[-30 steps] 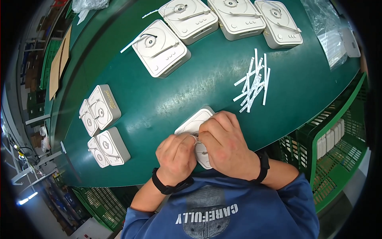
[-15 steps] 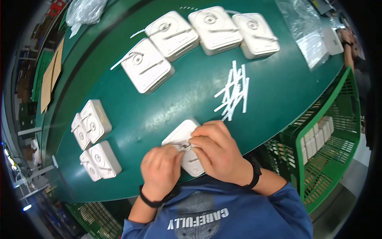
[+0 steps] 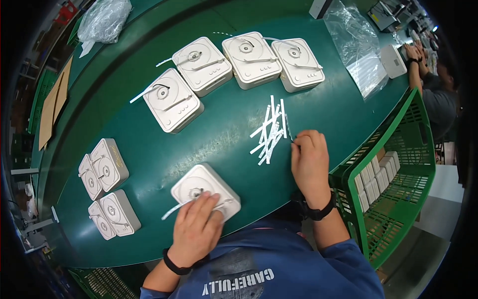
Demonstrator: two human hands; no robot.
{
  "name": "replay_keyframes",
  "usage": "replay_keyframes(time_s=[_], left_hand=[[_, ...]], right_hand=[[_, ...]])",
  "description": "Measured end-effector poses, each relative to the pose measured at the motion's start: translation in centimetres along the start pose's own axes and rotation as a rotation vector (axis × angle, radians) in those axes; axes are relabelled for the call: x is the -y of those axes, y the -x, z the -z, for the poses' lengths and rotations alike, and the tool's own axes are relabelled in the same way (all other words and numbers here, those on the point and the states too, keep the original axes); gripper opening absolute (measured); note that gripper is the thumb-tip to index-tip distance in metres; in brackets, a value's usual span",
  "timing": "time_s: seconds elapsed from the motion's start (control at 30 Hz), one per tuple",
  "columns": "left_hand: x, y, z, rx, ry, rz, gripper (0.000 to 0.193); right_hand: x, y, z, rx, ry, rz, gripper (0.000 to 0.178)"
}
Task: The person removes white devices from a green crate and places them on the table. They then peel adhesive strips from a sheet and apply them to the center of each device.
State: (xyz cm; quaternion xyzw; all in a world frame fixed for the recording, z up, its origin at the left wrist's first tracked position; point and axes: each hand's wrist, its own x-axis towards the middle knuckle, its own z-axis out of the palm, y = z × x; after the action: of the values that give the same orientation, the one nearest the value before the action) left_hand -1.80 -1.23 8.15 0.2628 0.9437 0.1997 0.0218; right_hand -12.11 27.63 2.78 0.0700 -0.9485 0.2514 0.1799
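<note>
A small white turntable-shaped device (image 3: pixel 211 174) lies tilted across the table in front of me. My left hand (image 3: pixel 196 226) rests on it, fingers stretched over its lower part and hiding some of the top. From the round platter a white strip (image 3: pixel 171 211) sticks out to the left past my fingers. Farther right, my right hand (image 3: pixel 311 162) is closed in a pinch beside a loose pile of white strips (image 3: pixel 269 137). A thin strip (image 3: pixel 290 133), seen nearly edge-on, runs from the pile's right side to its fingertips.
Several similar white devices (image 3: pixel 201 67) stand in an arc at the back, strips attached. More white units (image 3: pixel 112 167) sit at left. A green basket (image 3: pixel 398 234) with white boxes is at right. Clear plastic (image 3: pixel 351 47) and another person's hands (image 3: pixel 413 52) are at far right.
My right hand has left the device and moved right to the strip pile, pinching a strip. My left hand now lies on the device, which has turned and shifted left. The view has shifted.
</note>
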Motion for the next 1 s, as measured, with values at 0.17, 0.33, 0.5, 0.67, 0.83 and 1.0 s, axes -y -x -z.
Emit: replay_keyframes(time_s=[0.17, 0.33, 0.5, 0.67, 0.83, 1.0], left_hand=[[4.0, 0.1, 2.2, -0.068, -0.146, 0.204, 0.026], [9.1, -2.7, 1.5, -0.286, -0.386, 0.353, 0.034], [12.6, -4.4, 1.0, -0.403, -0.552, 0.399, 0.046], [13.9, 0.6, 0.6, -0.575, -0.610, 0.708, 0.069], [10.4, 1.7, 0.0, -0.457, -0.505, 0.651, 0.076], [2.3, 1.1, 0.5, -0.338, -0.245, 0.459, 0.070]], right_hand=[[-1.0, 0.1, 0.3, 0.001, 0.028, -0.077, 0.009], [-1.6, -0.1, 1.2, 0.009, -0.158, -0.245, 0.003], [-1.7, 0.5, 1.4, 0.008, -0.241, -0.287, 0.004], [-1.2, 1.2, 2.1, 0.094, -0.587, -0.421, 0.006], [3.6, 1.1, 2.1, 0.261, -0.935, -0.531, 0.007], [6.6, 1.2, 1.1, 0.524, -0.921, -0.405, 0.004]])
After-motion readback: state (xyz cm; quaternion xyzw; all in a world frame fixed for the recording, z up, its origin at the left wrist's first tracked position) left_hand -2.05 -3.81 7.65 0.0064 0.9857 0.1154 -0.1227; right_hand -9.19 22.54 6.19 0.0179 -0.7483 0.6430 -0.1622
